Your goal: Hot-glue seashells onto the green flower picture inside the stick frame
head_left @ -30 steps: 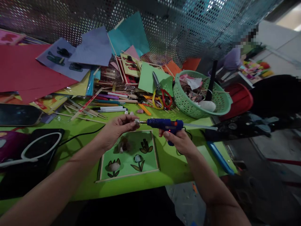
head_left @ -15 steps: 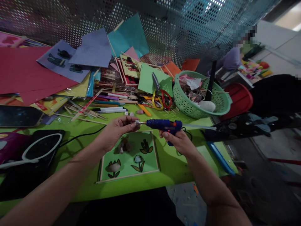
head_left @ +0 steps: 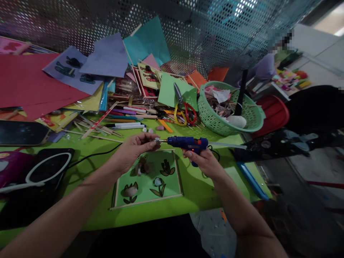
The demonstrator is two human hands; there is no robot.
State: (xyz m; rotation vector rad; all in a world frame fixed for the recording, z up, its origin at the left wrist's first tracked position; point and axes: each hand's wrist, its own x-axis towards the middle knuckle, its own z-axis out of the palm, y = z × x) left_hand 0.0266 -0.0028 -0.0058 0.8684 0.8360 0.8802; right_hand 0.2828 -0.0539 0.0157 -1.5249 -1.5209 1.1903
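Observation:
My right hand (head_left: 202,157) is closed round the handle of a blue glue gun (head_left: 185,142), which points left, a red light showing on its side. A long clear glue stick (head_left: 228,144) sticks out of its back. Between the fingertips of my left hand (head_left: 138,145) is a small pale stone (head_left: 157,141), right at the gun's nozzle. Below both hands lies a green card (head_left: 146,182) edged with thin wooden sticks. Flower shapes with stones and dark leaves are on it, such as a tulip (head_left: 130,190) at its lower left.
Behind the hands are pens (head_left: 129,125), scissors (head_left: 181,104) and a green basket (head_left: 231,123) of scraps. A black phone (head_left: 23,132) and a white cable (head_left: 48,156) lie left. A blue case (head_left: 252,180) sits right. A perforated metal panel (head_left: 188,39) stands behind.

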